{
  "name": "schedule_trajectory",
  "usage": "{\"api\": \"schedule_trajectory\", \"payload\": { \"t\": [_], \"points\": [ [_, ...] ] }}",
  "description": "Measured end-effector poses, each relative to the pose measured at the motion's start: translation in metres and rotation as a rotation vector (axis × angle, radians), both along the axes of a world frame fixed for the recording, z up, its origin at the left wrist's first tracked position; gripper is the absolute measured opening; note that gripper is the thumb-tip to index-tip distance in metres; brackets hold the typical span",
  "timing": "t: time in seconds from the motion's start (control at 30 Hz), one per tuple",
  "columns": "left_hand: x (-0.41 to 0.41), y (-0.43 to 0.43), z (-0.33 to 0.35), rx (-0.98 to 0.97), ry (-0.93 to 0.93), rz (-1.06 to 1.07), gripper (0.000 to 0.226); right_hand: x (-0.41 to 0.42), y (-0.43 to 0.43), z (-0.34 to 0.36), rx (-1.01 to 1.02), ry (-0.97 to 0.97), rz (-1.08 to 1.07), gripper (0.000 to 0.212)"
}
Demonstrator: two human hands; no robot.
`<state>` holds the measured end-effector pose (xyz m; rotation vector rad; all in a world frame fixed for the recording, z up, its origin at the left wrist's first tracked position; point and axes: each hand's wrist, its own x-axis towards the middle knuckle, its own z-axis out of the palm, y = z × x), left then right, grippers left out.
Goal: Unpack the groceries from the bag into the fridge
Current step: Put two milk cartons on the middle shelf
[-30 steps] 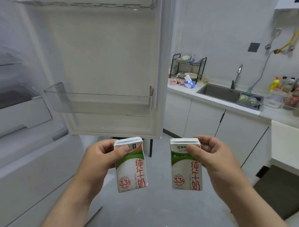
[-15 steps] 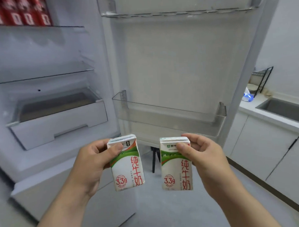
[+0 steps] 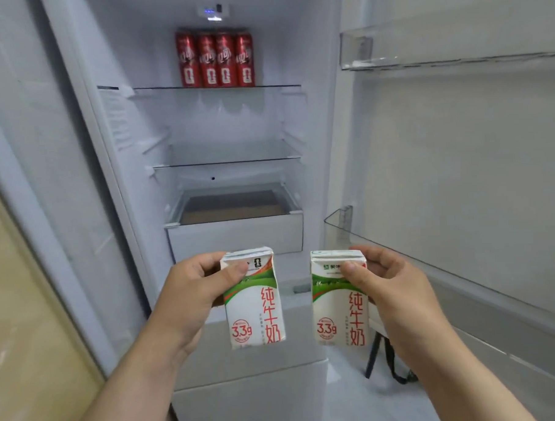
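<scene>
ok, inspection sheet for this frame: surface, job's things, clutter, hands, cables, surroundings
Surface: fridge open; top shelf, a lower shelf and a drawer inside.
Job's things: left carton slightly tilted, right carton upright, held apart in front of the fridge; bag not in view.
Clutter: four red cans in a row on the top shelf.
Hands: left hand grips the left carton near its top, thumb on the front; right hand grips the right carton the same way.
Cables: nothing seen.
Surroundings: door open at right with two clear bins; dark object on the floor below it, unclear.
</scene>
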<state>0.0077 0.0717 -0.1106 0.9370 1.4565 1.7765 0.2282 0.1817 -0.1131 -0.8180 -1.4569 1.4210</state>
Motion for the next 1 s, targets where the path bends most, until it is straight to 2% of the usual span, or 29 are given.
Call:
{"api": "schedule_trajectory", "payload": {
  "t": [0.27,0.53,0.7,1.0],
  "points": [
    [-0.013,0.010,0.011,0.046,0.028,0.190,0.026,-0.041,0.044,0.014,0.040,0.049,0.169,0.024],
    [-0.032,0.019,0.023,0.113,0.091,0.321,0.015,-0.093,0.070,0.015,0.079,0.081,0.259,0.031],
    [-0.062,0.038,0.030,0.148,0.069,0.356,0.015,-0.127,0.081,0.015,0.092,0.065,0.275,0.031],
    [-0.151,0.091,0.038,0.149,0.167,0.286,0.020,-0.204,0.119,0.028,0.093,0.082,0.196,0.033]
  ]
}}
